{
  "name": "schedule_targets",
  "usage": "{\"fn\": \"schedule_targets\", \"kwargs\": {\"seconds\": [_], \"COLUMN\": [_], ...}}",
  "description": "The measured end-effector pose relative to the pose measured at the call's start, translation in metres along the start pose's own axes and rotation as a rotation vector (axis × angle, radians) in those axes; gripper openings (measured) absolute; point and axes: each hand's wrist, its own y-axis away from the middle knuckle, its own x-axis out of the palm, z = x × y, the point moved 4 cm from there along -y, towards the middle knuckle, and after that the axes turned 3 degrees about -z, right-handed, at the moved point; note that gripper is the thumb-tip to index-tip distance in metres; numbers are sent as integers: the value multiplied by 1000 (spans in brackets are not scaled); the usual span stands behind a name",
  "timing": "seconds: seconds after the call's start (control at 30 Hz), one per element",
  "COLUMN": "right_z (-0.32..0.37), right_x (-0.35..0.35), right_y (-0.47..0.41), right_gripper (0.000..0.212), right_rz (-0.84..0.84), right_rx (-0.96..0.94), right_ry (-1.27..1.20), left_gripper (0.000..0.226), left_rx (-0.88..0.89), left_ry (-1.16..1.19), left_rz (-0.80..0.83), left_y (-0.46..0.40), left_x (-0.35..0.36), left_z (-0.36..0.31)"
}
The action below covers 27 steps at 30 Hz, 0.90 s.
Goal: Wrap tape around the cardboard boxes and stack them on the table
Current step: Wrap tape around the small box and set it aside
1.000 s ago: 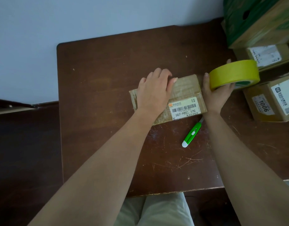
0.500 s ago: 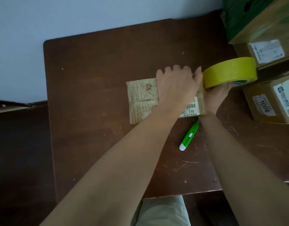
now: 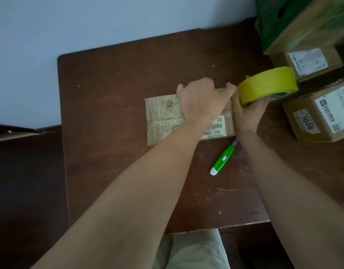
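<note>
Table [image 3: 109,171] bare on the left. Flat cardboard box [image 3: 163,117] sits mid-table, label facing up, no tape visible on it yet. Left hand [image 3: 201,100] lies over the box's right half, fingers curled over the far edge, gripping and pinning it down. Green box cutter [image 3: 222,160] lies just in front of the box, untouched. Right hand [image 3: 248,111] clamps the yellow tape roll [image 3: 267,84] at the box's right end, roll raised and tilted, thumb on its near face. Whether the loose tape end is already stuck to the box: can't tell, hidden behind the hands. Step looks like the start of the first wrap. Next move probably needs the end anchored on the box, then the roll pulled across while the left hand keeps the box from sliding. Far right: stacked boxes [image 3: 322,117], all closed, contents not visible, with a green-printed carton [image 3: 295,18] on top.
</note>
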Motion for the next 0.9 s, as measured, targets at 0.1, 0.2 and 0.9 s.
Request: {"fn": "schedule_targets", "kwargs": {"seconds": [0.1,0.2,0.9], "right_z": [23,51,194], "right_x": [-11,-12,9], "right_y": [4,11,86], "right_gripper": [61,67,63], "right_rz": [132,235,315], "right_rx": [222,328,50], "right_ry": [-298,-428,-509], "left_gripper": [59,59,120], "left_rx": [-52,-64,-186], "left_ry": [86,249,774], "left_rz": [-31,-27,270], "left_y": [-1,4,83], "left_x": [-26,-48,-135], "left_z": [12,16,94]}}
